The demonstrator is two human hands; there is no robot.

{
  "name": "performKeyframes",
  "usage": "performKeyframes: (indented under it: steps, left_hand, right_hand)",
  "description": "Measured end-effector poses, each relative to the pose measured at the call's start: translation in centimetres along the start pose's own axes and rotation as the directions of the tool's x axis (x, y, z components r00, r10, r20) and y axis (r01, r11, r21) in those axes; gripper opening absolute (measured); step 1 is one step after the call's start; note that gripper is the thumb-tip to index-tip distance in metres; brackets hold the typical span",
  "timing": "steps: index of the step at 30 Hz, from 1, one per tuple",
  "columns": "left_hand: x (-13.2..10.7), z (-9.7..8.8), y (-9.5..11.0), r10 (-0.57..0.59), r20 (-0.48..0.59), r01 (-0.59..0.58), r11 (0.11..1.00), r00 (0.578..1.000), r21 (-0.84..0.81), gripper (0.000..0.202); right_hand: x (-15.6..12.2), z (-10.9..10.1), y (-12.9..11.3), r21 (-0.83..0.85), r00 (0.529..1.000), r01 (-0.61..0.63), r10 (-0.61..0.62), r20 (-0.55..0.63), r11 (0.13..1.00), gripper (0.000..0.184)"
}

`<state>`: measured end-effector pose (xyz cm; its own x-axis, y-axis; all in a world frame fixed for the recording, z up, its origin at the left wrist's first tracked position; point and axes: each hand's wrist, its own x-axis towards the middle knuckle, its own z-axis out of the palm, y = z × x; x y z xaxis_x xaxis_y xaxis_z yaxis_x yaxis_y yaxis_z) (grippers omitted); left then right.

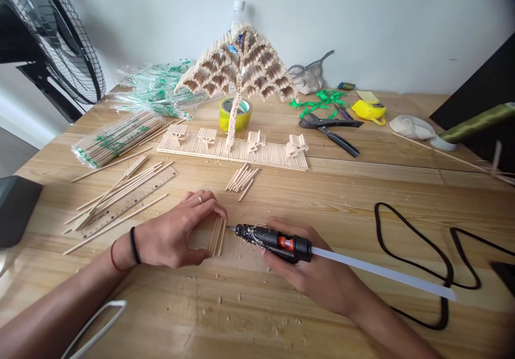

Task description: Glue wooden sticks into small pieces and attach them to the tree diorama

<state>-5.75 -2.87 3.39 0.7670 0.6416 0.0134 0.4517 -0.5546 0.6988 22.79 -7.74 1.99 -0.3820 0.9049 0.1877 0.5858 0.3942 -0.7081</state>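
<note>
Between the thumb and fingers of my left hand (173, 233) is a small row of short wooden sticks (218, 237), lying side by side on the table. My right hand (309, 262) is wrapped around a black hot glue gun (273, 240), with a long white glue stick (382, 272) poking out of its back. The gun's nozzle points left, close to the right edge of the row; whether it touches cannot be told. Just beyond my hands lies a loose pile of short sticks (241, 179). Farther back stands a stick-built model with an umbrella-like roof (237, 69) on a slatted base (273, 156).
Long sticks (116, 195) and a clear ruler (132, 200) lie at left, near bagged sticks (118, 136). Yellow tape (245, 117) sits behind the model. Pliers (332, 131) lie back right. A black cord (414, 230) loops at right; a fan (52, 31) stands back left.
</note>
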Motion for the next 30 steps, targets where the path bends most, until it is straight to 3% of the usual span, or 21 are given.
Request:
performKeyframes:
  steps: [4,9,15,30]
  left_hand:
    - [0.1,0.0,0.3,-0.002,0.000,0.002,0.999,1.000,0.037,0.056]
    - [0.3,0.2,0.8,-0.016,-0.006,0.016,0.997,1.000,0.074,0.050]
    - [0.2,0.9,1.0,-0.027,-0.028,0.029,0.996,0.999,0.085,0.051]
    - [0.1,1.6,1.6,0.033,-0.052,-0.021,0.973,0.998,0.230,0.058]
  right_hand:
    - [-0.5,0.3,0.5,-0.043,0.998,0.006,-0.009,-0.066,0.999,0.022]
    - [-0.9,0.6,1.2,-0.064,0.999,0.000,-0.002,-0.035,0.998,0.026]
    - [-1.3,1.0,1.9,-0.071,0.996,-0.003,-0.003,-0.085,0.997,0.042]
    - [-0.9,0.7,1.6,-0.068,0.997,-0.033,0.029,-0.069,0.997,0.036]
